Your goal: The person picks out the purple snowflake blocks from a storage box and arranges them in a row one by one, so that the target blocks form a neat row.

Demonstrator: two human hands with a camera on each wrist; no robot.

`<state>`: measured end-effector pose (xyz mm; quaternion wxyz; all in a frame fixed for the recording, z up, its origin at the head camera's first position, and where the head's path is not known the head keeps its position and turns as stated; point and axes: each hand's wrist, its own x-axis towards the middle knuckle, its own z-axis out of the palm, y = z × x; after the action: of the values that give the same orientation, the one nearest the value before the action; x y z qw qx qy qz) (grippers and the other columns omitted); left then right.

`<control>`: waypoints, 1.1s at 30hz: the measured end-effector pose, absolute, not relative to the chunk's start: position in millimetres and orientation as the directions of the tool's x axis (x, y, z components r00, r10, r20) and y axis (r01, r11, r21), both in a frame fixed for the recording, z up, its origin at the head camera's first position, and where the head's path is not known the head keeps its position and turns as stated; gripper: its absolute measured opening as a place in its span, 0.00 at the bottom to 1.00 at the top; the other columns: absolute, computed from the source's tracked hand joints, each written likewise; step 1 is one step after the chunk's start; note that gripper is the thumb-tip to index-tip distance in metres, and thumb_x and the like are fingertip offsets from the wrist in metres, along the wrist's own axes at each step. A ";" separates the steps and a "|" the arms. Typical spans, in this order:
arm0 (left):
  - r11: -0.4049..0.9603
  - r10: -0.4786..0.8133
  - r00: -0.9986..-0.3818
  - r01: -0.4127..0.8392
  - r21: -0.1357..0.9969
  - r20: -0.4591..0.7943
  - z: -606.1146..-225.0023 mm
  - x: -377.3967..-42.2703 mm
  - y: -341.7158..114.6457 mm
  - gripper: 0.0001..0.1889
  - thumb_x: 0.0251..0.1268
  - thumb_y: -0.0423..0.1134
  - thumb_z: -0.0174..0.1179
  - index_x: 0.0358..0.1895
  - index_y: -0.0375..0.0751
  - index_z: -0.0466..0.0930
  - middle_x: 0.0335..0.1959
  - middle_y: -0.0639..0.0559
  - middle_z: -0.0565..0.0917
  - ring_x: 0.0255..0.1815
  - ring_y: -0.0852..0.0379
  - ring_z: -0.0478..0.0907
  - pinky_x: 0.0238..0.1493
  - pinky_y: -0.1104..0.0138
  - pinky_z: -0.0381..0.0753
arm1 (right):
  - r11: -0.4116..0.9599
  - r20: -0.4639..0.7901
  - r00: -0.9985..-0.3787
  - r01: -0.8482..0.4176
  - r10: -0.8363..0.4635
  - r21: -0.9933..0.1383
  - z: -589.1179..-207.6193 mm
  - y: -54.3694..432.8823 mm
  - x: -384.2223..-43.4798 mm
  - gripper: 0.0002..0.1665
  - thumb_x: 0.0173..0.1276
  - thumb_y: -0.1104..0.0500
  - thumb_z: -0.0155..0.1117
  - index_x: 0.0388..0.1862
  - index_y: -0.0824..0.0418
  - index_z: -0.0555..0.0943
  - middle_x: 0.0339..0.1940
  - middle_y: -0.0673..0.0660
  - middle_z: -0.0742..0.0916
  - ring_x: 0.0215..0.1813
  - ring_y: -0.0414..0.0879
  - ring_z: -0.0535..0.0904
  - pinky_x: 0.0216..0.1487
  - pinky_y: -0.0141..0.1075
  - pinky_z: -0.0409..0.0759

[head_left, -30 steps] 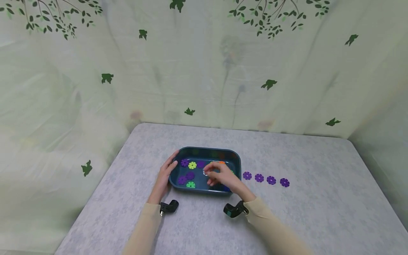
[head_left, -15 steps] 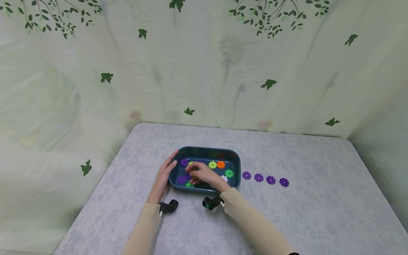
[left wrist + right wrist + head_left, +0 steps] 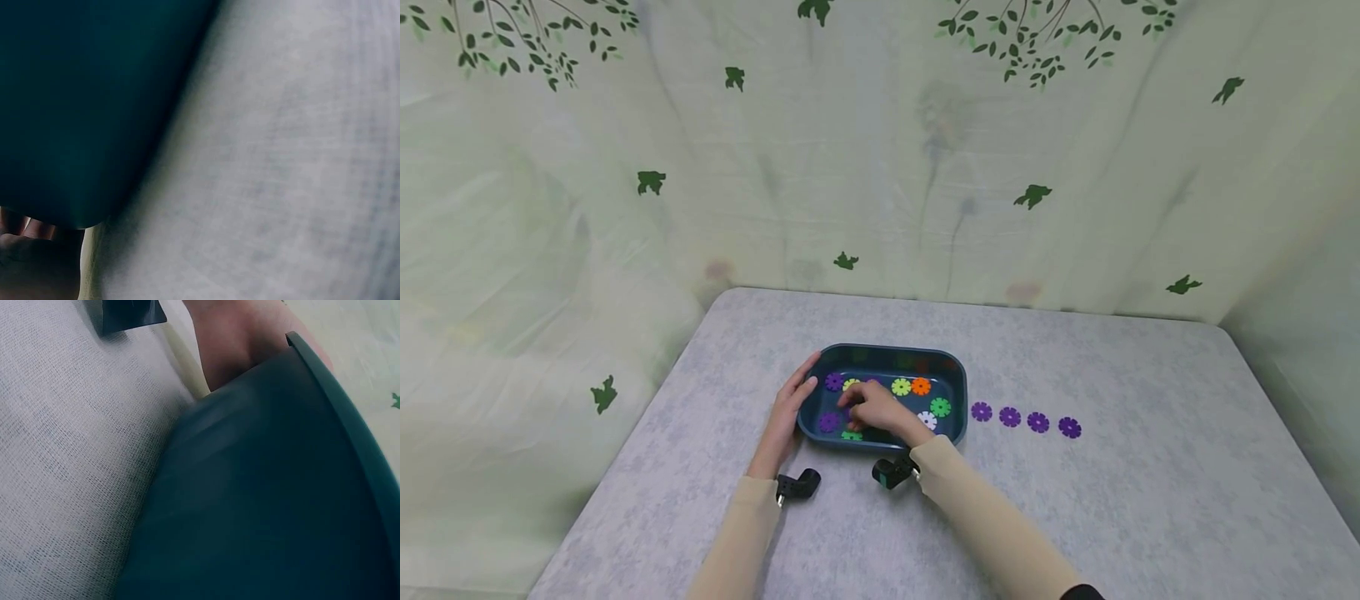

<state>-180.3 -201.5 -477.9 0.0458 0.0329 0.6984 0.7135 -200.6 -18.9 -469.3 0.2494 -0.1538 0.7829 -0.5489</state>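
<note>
A dark teal plastic tray [image 3: 887,354] holds several flat, notched, flower-shaped plastic discs. My left hand [image 3: 786,408] grips the tray's left end, fingers along the outer wall and thumb at the rim. Down inside the tray, my right hand [image 3: 880,412] has bent fingers right at a purple disc that they mostly cover; whether they pinch it I cannot tell. Beside those fingers lie another purple disc [image 3: 829,422] and a partly hidden green disc [image 3: 852,436]. The tray's wall [image 3: 250,481] fills much of the right wrist view and hides the right fingers there.
Right of the tray, several purple discs lie in a row, the leftmost disc [image 3: 981,412] close to the tray. An orange disc [image 3: 921,386], a white disc [image 3: 927,420] and a green disc [image 3: 940,407] lie in the tray's right half. A printed curtain [image 3: 880,167] stands behind the grey table [image 3: 1150,467].
My right hand has moved left across the tray, then down among the left-hand discs, its fingers bending more. A white disc now shows farther right. My left hand stays at the tray's left end.
</note>
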 end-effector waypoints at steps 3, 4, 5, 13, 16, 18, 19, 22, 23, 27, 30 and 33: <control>-0.017 0.114 -0.993 -0.015 1.000 -0.013 -476.7 -180.4 -201.5 0.25 0.77 0.39 0.45 0.74 0.45 0.59 0.74 0.50 0.56 0.75 0.55 0.47 0.72 0.56 0.45 | 0.381 -0.221 -0.841 0.020 -0.494 -0.924 -468.2 -17.2 -200.7 0.11 0.65 0.75 0.53 0.43 0.72 0.79 0.28 0.60 0.82 0.22 0.44 0.77 0.29 0.36 0.81; -0.019 0.112 -0.994 -0.011 1.000 -0.009 -479.4 -181.6 -202.0 0.25 0.77 0.39 0.45 0.74 0.46 0.59 0.74 0.51 0.57 0.75 0.55 0.47 0.72 0.56 0.44 | 0.388 -0.224 -0.843 0.021 -0.488 -0.921 -467.8 -16.1 -200.8 0.10 0.65 0.74 0.54 0.43 0.71 0.79 0.25 0.58 0.81 0.21 0.44 0.76 0.28 0.35 0.81; -0.020 0.109 -0.994 -0.009 1.000 -0.007 -482.4 -183.0 -202.5 0.24 0.77 0.39 0.45 0.74 0.46 0.59 0.74 0.52 0.57 0.75 0.56 0.47 0.72 0.56 0.44 | 0.391 -0.226 -0.845 0.022 -0.485 -0.920 -467.5 -14.6 -200.9 0.09 0.66 0.73 0.54 0.43 0.70 0.79 0.23 0.58 0.80 0.21 0.44 0.76 0.27 0.35 0.80; 0.012 0.070 -0.997 0.017 1.000 0.016 -501.6 -190.1 -204.3 0.23 0.77 0.44 0.46 0.72 0.54 0.63 0.73 0.58 0.60 0.73 0.61 0.50 0.72 0.57 0.45 | 0.258 -0.174 -0.848 0.045 -0.501 -0.965 -459.0 14.1 -203.6 0.12 0.69 0.70 0.54 0.49 0.73 0.77 0.24 0.57 0.79 0.22 0.44 0.75 0.30 0.37 0.80; 0.014 0.066 -0.997 0.029 0.999 0.028 -502.0 -189.9 -204.1 0.23 0.77 0.43 0.46 0.72 0.53 0.63 0.73 0.57 0.60 0.73 0.60 0.50 0.72 0.57 0.45 | 0.191 -0.142 -0.849 0.049 -0.509 -0.980 -452.0 32.1 -203.8 0.13 0.70 0.70 0.53 0.50 0.74 0.76 0.28 0.60 0.79 0.25 0.44 0.77 0.34 0.42 0.82; 0.013 0.060 -0.998 0.031 0.999 0.030 -501.8 -189.6 -203.9 0.23 0.76 0.42 0.46 0.72 0.53 0.63 0.73 0.57 0.61 0.73 0.61 0.51 0.72 0.57 0.45 | 0.161 -0.127 -0.851 0.051 -0.509 -0.986 -446.2 45.6 -203.5 0.13 0.71 0.70 0.52 0.52 0.73 0.76 0.30 0.64 0.80 0.26 0.45 0.78 0.37 0.46 0.82; 0.011 0.058 -0.998 0.030 0.999 0.029 -501.8 -189.6 -204.0 0.23 0.76 0.42 0.46 0.72 0.53 0.63 0.72 0.58 0.61 0.73 0.61 0.51 0.72 0.57 0.45 | 0.152 -0.119 -0.854 0.047 -0.507 -0.987 -443.4 53.1 -203.4 0.14 0.71 0.69 0.52 0.52 0.73 0.76 0.31 0.66 0.80 0.27 0.45 0.78 0.37 0.47 0.82; 0.010 0.057 -0.998 0.025 1.000 0.024 -501.4 -189.2 -204.5 0.23 0.77 0.42 0.46 0.72 0.53 0.63 0.72 0.58 0.61 0.73 0.62 0.51 0.72 0.57 0.45 | 0.132 -0.102 -0.864 0.041 -0.492 -0.990 -439.5 77.1 -204.2 0.14 0.72 0.68 0.51 0.54 0.73 0.74 0.33 0.71 0.80 0.28 0.48 0.78 0.35 0.44 0.81; 0.009 0.057 -0.998 0.023 1.000 0.023 -501.1 -189.2 -204.6 0.23 0.77 0.42 0.46 0.72 0.53 0.63 0.72 0.58 0.61 0.73 0.62 0.50 0.72 0.57 0.45 | 0.130 -0.104 -0.869 0.046 -0.484 -0.990 -438.8 85.8 -204.6 0.15 0.72 0.67 0.52 0.54 0.73 0.74 0.34 0.71 0.80 0.28 0.49 0.78 0.35 0.42 0.81; -0.009 0.063 -0.998 0.005 1.000 0.006 -496.2 -187.4 -204.2 0.23 0.77 0.40 0.46 0.72 0.52 0.63 0.73 0.57 0.60 0.73 0.61 0.50 0.72 0.57 0.44 | 0.149 -0.104 -0.896 0.043 -0.431 -0.988 -439.4 123.1 -203.3 0.16 0.73 0.65 0.52 0.55 0.73 0.72 0.32 0.66 0.80 0.29 0.51 0.76 0.32 0.37 0.80; -0.024 0.075 -0.997 -0.006 1.000 -0.004 -486.7 -183.8 -202.4 0.24 0.77 0.38 0.46 0.73 0.48 0.62 0.74 0.54 0.59 0.74 0.58 0.48 0.72 0.56 0.43 | 0.175 -0.109 -0.918 0.044 -0.380 -0.984 -442.7 154.1 -200.1 0.15 0.73 0.65 0.51 0.54 0.73 0.72 0.31 0.61 0.80 0.29 0.49 0.76 0.33 0.37 0.80; -0.020 0.085 -0.996 -0.009 1.000 -0.007 -477.8 -180.3 -200.3 0.24 0.76 0.38 0.46 0.73 0.46 0.61 0.74 0.52 0.58 0.75 0.56 0.48 0.72 0.55 0.42 | 0.198 -0.124 -0.935 0.060 -0.332 -0.978 -447.4 187.4 -194.2 0.16 0.74 0.64 0.50 0.55 0.74 0.70 0.31 0.60 0.80 0.29 0.47 0.76 0.34 0.38 0.80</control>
<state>-180.3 -200.3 -477.8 0.0329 0.0274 0.6994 0.7135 -194.2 187.4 -447.4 0.1563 -0.0899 0.7580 -0.6269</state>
